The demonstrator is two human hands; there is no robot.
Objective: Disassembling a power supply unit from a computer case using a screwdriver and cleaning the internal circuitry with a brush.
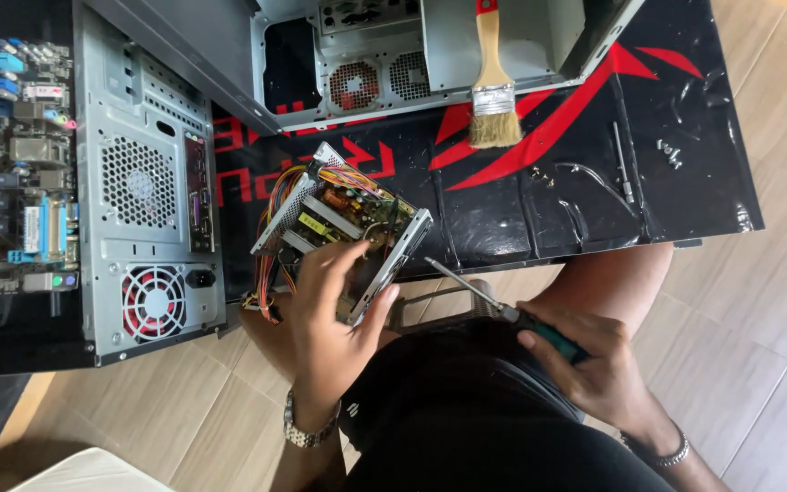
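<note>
Below, left hand (330,314) gripping open power supply (343,223), right hand (594,364) holding screwdriver (503,312).

Opened power supply (343,228) tilted, green-handled screwdriver (503,310) angled

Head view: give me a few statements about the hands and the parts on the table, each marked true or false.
1. The left hand holds an opened power supply. True.
2. The right hand holds a paintbrush. False: it grips a screwdriver; the paintbrush lies on the black mat.
3. A bare motherboard lies at far left. True.
4. The power supply's wires are all black. False: they are multicoloured.
</note>
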